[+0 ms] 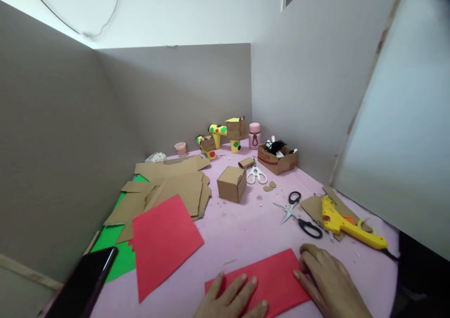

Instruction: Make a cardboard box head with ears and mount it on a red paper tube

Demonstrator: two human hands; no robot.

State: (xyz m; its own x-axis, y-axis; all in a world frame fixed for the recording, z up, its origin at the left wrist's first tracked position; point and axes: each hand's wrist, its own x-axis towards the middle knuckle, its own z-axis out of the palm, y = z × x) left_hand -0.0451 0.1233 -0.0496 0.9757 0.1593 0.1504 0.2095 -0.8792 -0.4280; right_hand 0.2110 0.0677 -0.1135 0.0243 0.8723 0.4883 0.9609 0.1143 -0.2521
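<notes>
A folded-looking red sheet of paper lies at the table's front edge. My left hand rests flat on it, fingers spread. At the sheet's right end is my right hand, its fingers curled and its thumb on the paper's edge; the fingertips are partly hidden. A second red sheet lies to the left, over pieces of cardboard. Black-handled scissors lie spread apart beyond my right hand. Farther right, a yellow glue gun rests on cardboard scraps.
A small cardboard box stands mid-table near white scissors. Behind are yellow cardboard animal figures, a pink flask, a box of supplies and a paper cup. A phone lies front left, beside green paper. Grey partitions enclose the table.
</notes>
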